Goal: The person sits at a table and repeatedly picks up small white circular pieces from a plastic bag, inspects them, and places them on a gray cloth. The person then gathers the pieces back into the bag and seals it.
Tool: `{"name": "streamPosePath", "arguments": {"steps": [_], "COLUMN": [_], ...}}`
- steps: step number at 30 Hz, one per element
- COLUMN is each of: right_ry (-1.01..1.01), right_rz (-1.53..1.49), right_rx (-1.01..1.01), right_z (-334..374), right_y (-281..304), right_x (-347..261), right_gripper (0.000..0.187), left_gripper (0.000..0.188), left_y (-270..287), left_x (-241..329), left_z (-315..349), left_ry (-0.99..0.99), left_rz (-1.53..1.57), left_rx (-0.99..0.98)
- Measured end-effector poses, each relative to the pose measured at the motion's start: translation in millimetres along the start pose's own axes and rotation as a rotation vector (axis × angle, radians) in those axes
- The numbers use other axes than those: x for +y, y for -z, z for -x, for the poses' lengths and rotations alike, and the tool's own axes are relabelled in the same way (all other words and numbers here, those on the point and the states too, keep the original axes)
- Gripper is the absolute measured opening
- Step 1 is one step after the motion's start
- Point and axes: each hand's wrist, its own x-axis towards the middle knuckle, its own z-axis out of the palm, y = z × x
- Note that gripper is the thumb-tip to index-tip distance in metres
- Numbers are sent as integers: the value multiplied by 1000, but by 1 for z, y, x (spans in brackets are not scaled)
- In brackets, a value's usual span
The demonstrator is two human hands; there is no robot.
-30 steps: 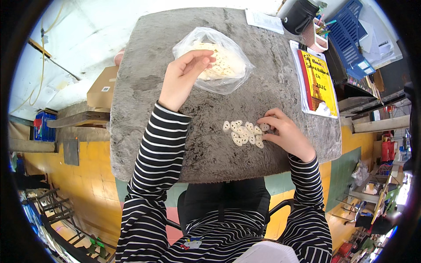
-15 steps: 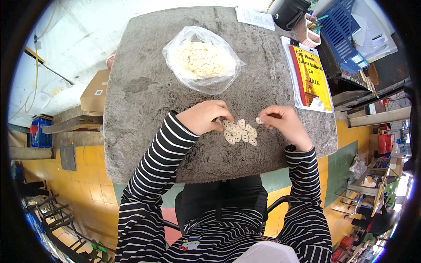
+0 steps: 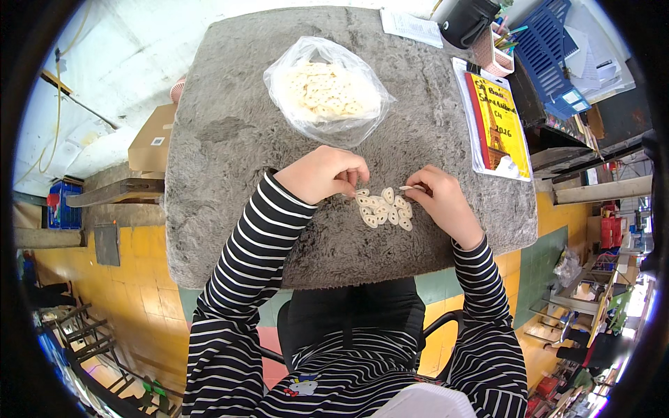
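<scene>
A small pile of flat, cream, rounded pieces with dark holes lies on the grey plush table cover. My right hand, at the pile's right side, pinches one cream piece between thumb and fingers, tilted nearly edge-on. On the left side my left hand has its fingers bent, tips close together beside the pile's upper left. Whether a piece sits between those fingertips is hidden. Beyond both hands stands an open clear plastic bag holding many similar cream pieces.
At the right edge lies a yellow and red booklet in a clear sleeve. Behind it are a pink pen basket, a black container, a blue rack and white papers. A cardboard box is left of the table.
My right hand has come slightly left toward the pile, its piece turned from face-on to nearly edge-on. The left hand has shifted slightly upward. The whole view has moved a little.
</scene>
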Motion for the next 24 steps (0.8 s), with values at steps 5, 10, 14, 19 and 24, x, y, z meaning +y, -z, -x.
{"name": "streamPosePath", "arguments": {"steps": [5, 10, 14, 19, 24], "right_ry": [-228, -4, 209, 197, 100], "right_rz": [-251, -255, -214, -113, -76], "right_rx": [-123, -116, 113, -116, -221], "right_z": [-25, -88, -121, -69, -24], "right_y": [24, 48, 36, 17, -17], "right_x": [-7, -37, -60, -59, -46], "right_gripper": [16, 24, 32, 34, 21], "left_gripper": [35, 36, 28, 19, 14], "left_y": [-1, -7, -9, -11, -15], "left_x": [-3, -6, -6, -8, -6], "left_z": [-4, -2, -2, 0, -1], "left_ry": [-59, -20, -58, -56, -25], "left_rz": [39, -59, -123, -116, -178], "left_rx": [13, -36, -46, -34, 20]}}
